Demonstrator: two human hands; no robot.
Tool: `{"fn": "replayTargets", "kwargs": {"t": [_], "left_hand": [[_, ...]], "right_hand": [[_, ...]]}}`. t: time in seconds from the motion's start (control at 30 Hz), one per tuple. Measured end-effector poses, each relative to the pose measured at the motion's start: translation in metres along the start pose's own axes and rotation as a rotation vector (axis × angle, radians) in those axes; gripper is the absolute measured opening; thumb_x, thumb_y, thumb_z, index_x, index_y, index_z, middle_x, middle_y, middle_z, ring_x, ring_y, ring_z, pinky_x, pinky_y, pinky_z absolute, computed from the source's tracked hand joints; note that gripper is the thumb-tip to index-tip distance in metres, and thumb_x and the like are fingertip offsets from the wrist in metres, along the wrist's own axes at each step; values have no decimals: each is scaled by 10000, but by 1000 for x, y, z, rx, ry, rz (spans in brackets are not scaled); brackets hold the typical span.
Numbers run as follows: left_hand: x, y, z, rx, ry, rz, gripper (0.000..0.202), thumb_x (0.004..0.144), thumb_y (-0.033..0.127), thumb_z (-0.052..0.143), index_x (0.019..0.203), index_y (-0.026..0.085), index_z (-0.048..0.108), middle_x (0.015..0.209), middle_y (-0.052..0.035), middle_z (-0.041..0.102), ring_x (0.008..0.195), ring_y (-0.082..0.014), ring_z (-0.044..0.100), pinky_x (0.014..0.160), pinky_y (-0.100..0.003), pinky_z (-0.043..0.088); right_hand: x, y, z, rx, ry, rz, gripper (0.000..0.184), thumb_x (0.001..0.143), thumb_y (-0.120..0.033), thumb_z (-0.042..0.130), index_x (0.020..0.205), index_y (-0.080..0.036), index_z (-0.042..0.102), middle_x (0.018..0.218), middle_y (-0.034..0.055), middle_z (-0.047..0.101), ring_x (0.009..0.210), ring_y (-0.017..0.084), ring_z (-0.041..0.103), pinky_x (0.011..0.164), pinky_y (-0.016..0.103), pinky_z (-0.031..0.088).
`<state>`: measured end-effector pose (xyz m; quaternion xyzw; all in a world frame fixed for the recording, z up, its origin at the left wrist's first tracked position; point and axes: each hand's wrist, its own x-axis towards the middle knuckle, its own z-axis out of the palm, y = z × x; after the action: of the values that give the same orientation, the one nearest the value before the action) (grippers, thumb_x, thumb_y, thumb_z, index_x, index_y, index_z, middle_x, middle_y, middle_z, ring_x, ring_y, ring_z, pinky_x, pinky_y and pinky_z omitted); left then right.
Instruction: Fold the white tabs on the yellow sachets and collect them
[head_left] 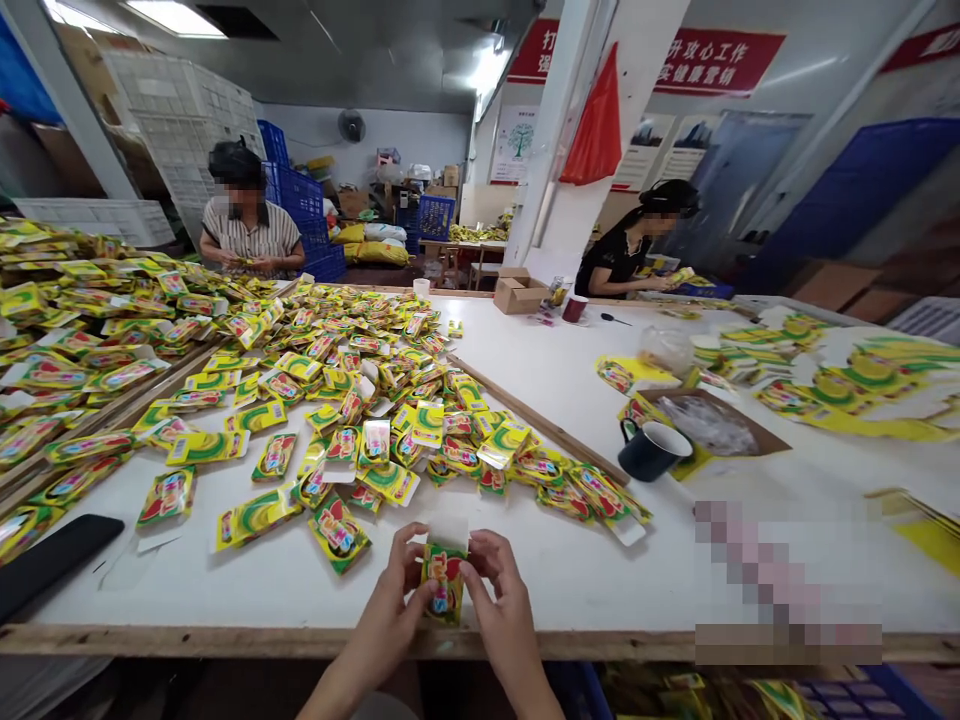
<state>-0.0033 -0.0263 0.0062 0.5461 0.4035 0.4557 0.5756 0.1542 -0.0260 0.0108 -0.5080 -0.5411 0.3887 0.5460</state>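
Both my hands hold one small yellow packet with a red and green picture and a white top flap, just above the table's near edge. My left hand pinches its left side, fingers curled. My right hand grips its right side the same way. Directly beyond lies a wide heap of the same yellow packets spread over the white table.
A dark mug stands to the right. A black phone lies at the left edge. A wooden strip crosses the table. More packets and yellow cards lie right. Two people sit at the far side, a cardboard box between them.
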Motion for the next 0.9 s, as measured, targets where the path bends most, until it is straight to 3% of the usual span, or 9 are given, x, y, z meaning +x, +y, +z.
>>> {"fn": "replayTargets", "kwargs": {"t": [0.1, 0.23, 0.33, 0.43, 0.6, 0.9], "left_hand": [[6, 2, -9, 82, -55, -28, 343, 874, 338, 577, 1193, 243, 494, 1045, -72, 641, 930, -220, 637, 811, -311, 502], [19, 7, -18, 178, 11, 30, 199, 875, 356, 565, 962, 194, 642, 962, -67, 667, 954, -240, 626, 846, -324, 490], [28, 7, -15, 91, 71, 64, 256, 856, 318, 599, 1093, 222, 598, 1004, -56, 672, 981, -230, 631, 857, -329, 495], [32, 4, -10, 0, 86, 61, 377, 849, 289, 610, 1213, 247, 517, 1012, -47, 688, 966, -218, 647, 850, -333, 505], [28, 10, -11, 137, 64, 81, 147, 858, 298, 601, 922, 186, 674, 1001, -78, 695, 991, -237, 642, 882, -335, 495], [25, 16, -7, 176, 158, 54, 153, 835, 305, 622, 866, 165, 677, 854, -61, 708, 799, -200, 647, 741, -290, 509]], "right_hand": [[3, -3, -3, -53, -104, 0, 227, 895, -336, 554, 1066, -209, 631, 1011, 65, 686, 891, 209, 658, 772, 273, 534], [13, 0, 5, -74, -125, -5, 208, 895, -354, 547, 954, -188, 659, 901, 62, 691, 795, 201, 645, 666, 253, 533], [22, 7, 10, -25, -78, -24, 167, 873, -339, 571, 890, -187, 638, 844, 46, 677, 793, 193, 639, 734, 267, 523], [25, 10, 9, 43, -59, -1, 234, 863, -322, 581, 1060, -200, 613, 896, 44, 685, 813, 190, 651, 750, 271, 525], [20, 0, 3, -17, -145, -99, 141, 856, -271, 589, 917, -208, 699, 977, 71, 682, 932, 217, 633, 766, 280, 513], [20, -14, 9, -55, -79, -45, 133, 857, -269, 589, 829, -179, 682, 825, 49, 680, 768, 184, 632, 695, 249, 488]]}}
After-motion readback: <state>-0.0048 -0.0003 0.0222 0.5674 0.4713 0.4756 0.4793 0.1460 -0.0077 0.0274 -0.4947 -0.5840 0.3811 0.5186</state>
